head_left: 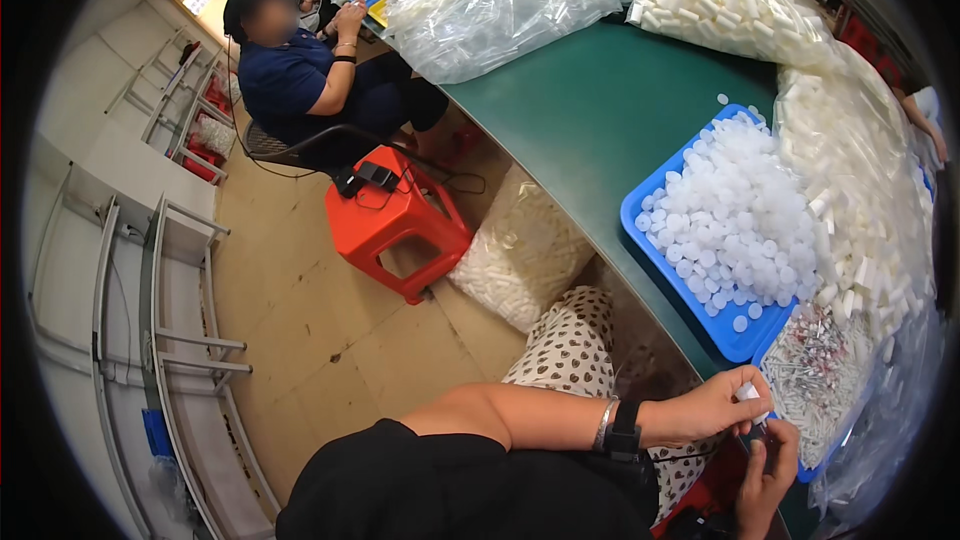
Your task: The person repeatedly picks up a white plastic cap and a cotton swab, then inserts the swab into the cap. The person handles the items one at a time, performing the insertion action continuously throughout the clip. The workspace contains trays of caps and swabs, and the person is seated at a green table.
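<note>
My left hand [708, 408] is closed round a small white plastic cylinder [750, 396] over the table's near edge. Just below it, my right hand [768, 472] has thumb and fingertips drawn together at the lower end of that piece; what they pinch is too small to make out. Beyond my hands, a blue tray [640, 210] carries a heap of translucent white discs [735, 215]. To its right lies a second heap of thin white sticks with reddish bits [815, 365], in another blue tray [808, 475] partly covered by clear plastic.
Large clear bags of white cylinders [730, 5] line the right of the green table [600, 90]. Plastic sheeting [510, 10] covers its far part. A red stool [395, 230] and a filled bag [525, 250] stand on the floor. A seated co-worker [290, 80] works farther off.
</note>
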{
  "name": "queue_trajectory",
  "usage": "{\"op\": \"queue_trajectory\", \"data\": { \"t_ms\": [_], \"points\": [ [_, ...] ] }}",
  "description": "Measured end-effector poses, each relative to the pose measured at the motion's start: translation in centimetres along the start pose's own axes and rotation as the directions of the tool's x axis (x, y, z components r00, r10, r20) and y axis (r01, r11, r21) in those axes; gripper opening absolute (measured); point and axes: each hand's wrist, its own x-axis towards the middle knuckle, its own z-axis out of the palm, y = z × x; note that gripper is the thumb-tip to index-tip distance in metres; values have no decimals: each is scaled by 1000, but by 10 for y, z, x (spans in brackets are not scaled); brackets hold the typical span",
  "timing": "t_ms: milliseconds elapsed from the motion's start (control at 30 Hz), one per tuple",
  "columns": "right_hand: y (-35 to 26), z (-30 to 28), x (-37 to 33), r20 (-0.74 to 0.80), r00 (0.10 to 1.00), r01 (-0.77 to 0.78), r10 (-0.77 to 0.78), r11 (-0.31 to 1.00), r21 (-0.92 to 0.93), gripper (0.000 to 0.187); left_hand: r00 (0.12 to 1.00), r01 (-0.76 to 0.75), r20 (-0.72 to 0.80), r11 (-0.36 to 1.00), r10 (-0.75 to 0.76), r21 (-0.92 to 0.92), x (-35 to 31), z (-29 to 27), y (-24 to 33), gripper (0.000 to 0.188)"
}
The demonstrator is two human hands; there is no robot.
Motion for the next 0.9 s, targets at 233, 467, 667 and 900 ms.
{"op": "queue_trajectory", "data": {
  "t_ms": [233,467,667,900],
  "points": [
    [11,38,-5,-148,966,-154,214,928,340,25,978,-187,-38,938,207,292,-14,3,7,15],
    [13,52,3,-295,954,71,-45,995,77,27,923,-364,60,806,381,466,-15,-2,-4,17],
    [10,40,2,-28,991,132,-132,991,12,28,946,-292,208,930,248,223,-14,-7,-15,23],
    [4,62,4,-94,995,60,-41,977,205,33,933,-324,236,920,272,221,-14,-7,-18,35]
  ]
}}
